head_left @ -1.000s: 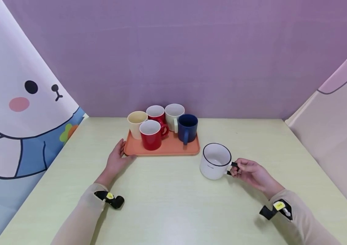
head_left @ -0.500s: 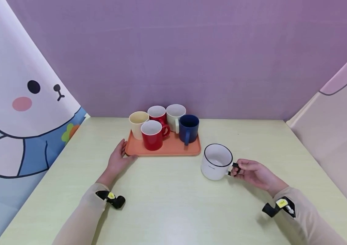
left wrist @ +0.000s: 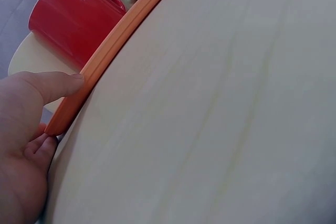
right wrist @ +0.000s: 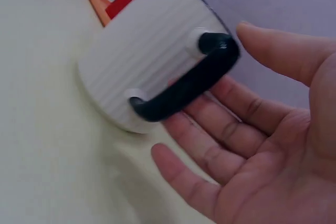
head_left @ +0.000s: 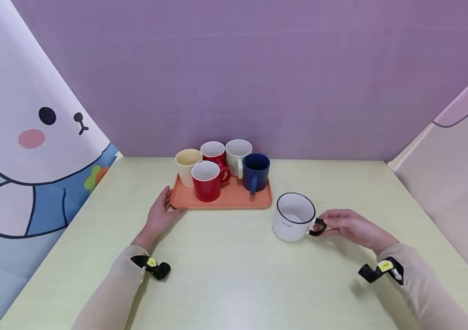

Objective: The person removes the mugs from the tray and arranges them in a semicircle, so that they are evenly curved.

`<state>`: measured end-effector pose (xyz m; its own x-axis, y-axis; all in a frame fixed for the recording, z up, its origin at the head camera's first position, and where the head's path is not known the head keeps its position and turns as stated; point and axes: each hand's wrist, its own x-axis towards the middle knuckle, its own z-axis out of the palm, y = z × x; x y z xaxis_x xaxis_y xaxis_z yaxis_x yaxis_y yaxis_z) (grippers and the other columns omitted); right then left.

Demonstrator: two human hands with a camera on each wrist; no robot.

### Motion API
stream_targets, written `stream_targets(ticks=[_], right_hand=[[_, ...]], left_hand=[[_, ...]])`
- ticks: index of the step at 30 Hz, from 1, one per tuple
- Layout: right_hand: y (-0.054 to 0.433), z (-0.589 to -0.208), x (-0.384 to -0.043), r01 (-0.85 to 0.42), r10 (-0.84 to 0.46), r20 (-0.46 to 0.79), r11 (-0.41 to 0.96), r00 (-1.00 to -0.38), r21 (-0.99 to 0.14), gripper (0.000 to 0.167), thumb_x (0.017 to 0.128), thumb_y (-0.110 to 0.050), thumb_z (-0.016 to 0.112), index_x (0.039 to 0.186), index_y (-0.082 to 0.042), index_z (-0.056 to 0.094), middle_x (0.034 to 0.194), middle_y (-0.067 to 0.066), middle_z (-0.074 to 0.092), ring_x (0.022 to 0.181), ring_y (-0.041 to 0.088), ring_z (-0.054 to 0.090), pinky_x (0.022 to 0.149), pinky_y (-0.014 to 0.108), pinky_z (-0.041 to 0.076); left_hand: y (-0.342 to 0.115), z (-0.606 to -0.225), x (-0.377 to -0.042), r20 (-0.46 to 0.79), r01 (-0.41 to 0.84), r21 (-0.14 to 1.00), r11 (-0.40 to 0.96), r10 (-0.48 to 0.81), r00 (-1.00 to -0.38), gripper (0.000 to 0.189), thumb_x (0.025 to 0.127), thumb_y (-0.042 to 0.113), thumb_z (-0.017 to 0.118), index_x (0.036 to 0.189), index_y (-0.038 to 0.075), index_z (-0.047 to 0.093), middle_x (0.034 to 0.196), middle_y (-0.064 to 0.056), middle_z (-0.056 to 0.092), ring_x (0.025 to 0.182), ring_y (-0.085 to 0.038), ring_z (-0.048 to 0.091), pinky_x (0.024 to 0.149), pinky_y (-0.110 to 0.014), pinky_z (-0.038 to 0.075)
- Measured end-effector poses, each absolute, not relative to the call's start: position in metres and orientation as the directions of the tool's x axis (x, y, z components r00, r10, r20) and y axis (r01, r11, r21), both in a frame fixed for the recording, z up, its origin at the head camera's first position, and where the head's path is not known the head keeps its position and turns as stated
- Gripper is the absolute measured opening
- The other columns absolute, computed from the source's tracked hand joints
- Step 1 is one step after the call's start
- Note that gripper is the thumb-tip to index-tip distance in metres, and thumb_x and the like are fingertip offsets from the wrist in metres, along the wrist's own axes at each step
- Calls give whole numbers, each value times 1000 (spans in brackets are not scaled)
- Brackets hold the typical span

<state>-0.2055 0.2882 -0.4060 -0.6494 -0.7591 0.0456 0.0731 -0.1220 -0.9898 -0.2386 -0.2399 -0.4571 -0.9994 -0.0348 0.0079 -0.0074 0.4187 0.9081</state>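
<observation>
A white enamel mug with a dark rim and black handle stands upright on the table, right of an orange tray. My right hand is beside that handle, fingers extended and thumb spread apart from it; some fingertips pass behind the handle in the right wrist view. My left hand holds the tray's near left corner, thumb against the front rim and fingers around the side. On the tray stand two red mugs, a cream mug, a pale ribbed mug and a blue mug.
The pale wood-look table runs back to a purple backdrop. A cartoon-printed cloth hangs along the left side, a pale one along the right. Each sleeve carries a black wrist camera.
My right fingers have loosened from the white mug's handle and the hand has eased back to the right. The mug stays in place. My left hand keeps its place at the tray corner.
</observation>
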Motion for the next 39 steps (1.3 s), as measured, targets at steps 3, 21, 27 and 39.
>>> stream_targets(ticks=[3,21,27,39], right_hand=[[293,-397,-210,56,-736,16,-74,-677,-996,36,103,6,36,119,-3,67,115,7,70,107,17,66,96,33,55],[246,-330,-252,6,-522,-39,65,-852,-998,15,103,-4,49,111,-3,62,103,9,70,97,18,68,89,31,58],[221,-322,-266,28,-496,-77,104,-865,-994,15,103,-6,48,110,-5,61,101,7,70,96,18,68,92,35,57],[168,-317,-288,71,-487,-134,145,-863,-987,31,104,-9,49,125,14,49,101,10,69,95,21,68,94,39,56]], left_hand=[[-240,-457,-239,12,-2,910,416,-31,-999,95,91,13,73,159,0,7,160,-21,25,145,-36,29,119,-44,29],[-241,-456,-239,47,38,903,427,-11,-999,93,91,10,72,158,-3,7,160,-23,25,145,-37,30,119,-44,28],[-242,-457,-240,41,30,903,428,-16,-999,94,92,11,72,158,-2,7,160,-22,25,145,-36,29,119,-43,28],[-240,-457,-237,42,32,909,415,-15,-999,93,91,10,71,158,-3,7,160,-23,25,145,-36,29,119,-44,29]])
